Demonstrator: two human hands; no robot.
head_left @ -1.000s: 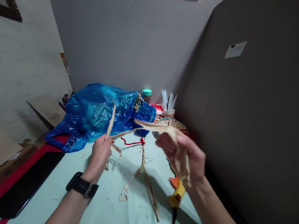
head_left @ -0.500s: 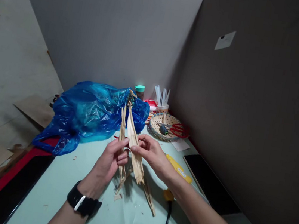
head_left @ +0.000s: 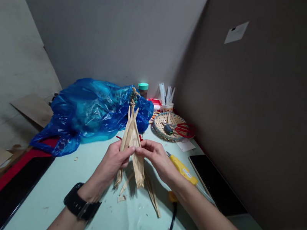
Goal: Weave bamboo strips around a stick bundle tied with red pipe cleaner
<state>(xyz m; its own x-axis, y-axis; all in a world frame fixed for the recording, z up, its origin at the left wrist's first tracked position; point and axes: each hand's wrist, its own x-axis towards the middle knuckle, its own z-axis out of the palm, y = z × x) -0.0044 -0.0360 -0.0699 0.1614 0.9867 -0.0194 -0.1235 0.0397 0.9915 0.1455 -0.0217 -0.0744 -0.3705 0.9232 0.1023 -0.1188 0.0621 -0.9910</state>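
Head view: left hand (head_left: 111,161) and right hand (head_left: 159,159) pinch dry strips (head_left: 137,165); a woven basket (head_left: 162,135) holds scissors (head_left: 185,129) and a spool (head_left: 168,129).

My strips (head_left: 137,164): dry, matt, fibrous surf. Bag (head_left: 90,110): thin plast., v. glossy, crinkled. Basket (head_left: 155,130): woven, roughish tex.

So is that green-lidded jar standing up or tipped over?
Upright: the jar stands behind the blue plastic bag, green lid on top.

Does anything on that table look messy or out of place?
Yes, slightly: small pale scraps lie scattered on the tabletop, one near the lower ends of the dried husk strips held by the left hand and right hand. They look untidy, perhaps torn-off bits.
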